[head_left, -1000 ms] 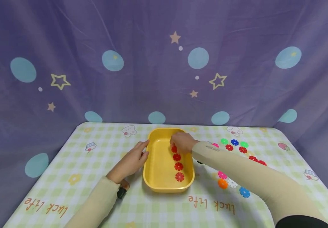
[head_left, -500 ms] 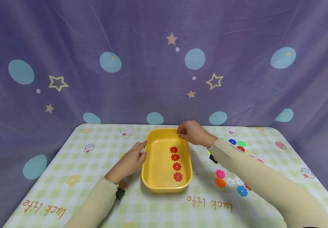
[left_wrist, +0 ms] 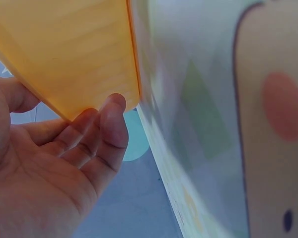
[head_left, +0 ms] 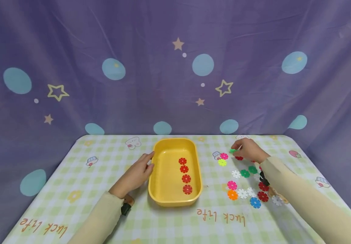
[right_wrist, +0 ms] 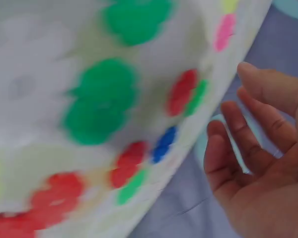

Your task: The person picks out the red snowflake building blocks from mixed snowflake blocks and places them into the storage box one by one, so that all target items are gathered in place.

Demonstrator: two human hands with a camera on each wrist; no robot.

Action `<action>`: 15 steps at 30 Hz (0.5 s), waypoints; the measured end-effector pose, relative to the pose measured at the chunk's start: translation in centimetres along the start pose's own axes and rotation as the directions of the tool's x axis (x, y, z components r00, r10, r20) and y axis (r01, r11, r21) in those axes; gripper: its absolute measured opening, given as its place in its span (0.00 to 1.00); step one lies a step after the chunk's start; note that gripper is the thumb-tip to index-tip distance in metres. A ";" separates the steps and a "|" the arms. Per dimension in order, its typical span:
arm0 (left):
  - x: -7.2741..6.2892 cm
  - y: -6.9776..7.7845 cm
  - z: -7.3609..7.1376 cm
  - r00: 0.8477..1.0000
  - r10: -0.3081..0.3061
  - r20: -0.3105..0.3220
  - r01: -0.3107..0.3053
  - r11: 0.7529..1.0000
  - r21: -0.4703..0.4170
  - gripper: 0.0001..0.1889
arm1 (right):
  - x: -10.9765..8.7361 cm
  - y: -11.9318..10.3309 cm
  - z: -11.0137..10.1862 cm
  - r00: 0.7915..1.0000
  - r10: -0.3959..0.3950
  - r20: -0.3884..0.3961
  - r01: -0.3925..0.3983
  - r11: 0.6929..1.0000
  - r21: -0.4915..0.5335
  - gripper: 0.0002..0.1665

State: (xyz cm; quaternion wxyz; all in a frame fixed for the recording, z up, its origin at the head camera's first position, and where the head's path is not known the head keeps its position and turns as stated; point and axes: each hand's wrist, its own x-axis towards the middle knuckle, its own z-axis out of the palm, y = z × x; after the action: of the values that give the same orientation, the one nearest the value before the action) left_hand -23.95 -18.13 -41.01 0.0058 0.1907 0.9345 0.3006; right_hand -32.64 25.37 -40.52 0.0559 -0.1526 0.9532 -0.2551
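My left hand (head_left: 135, 175) holds the left rim of a yellow plastic tray (head_left: 199, 183). In the left wrist view its fingertips lie against the tray's outer wall, with the thumb (left_wrist: 22, 96) at the rim. A column of several red snowflake discs (head_left: 186, 178) lies along the right side of the tray floor. Over the far part of the scattered discs hovers my right hand (head_left: 248, 149), its fingertips close to a green snowflake disc (head_left: 232, 151). A red disc (head_left: 239, 158) lies just below that hand. The right wrist view shows thumb and fingers apart, nothing between them.
Right of the tray, loose snowflake discs spread over the checked tablecloth: pink (head_left: 232, 185), orange (head_left: 232, 195), blue (head_left: 255, 202), white (head_left: 242, 194), dark green (head_left: 244, 173) and more red (head_left: 263, 196). A purple curtain (head_left: 151, 67) hangs behind the table.
My right hand has lifted out of the tray and swung right to the loose discs, leaving the red discs lined up inside. The left hand stays at the rim.
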 end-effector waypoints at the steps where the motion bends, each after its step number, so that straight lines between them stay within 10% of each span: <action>1: 0.0 0.0 0.0 1.000 0.002 0.000 -0.002 1.000 -0.003 0.27 | -0.2 0.7 0.1 1.000 0.010 -0.006 -0.010 1.000 -0.009 0.13; 15: 0.0 -0.1 0.0 1.000 0.010 -0.003 -0.010 1.000 -0.012 0.27 | -1.1 3.0 0.4 0.998 0.026 0.061 -0.027 0.999 0.021 0.17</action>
State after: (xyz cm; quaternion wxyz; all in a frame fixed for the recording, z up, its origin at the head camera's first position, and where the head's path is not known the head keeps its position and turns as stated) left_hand -24.00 -18.19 -41.10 0.0043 0.1949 0.9317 0.3065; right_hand -32.29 28.04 -42.31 0.0898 -0.1471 0.9501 -0.2598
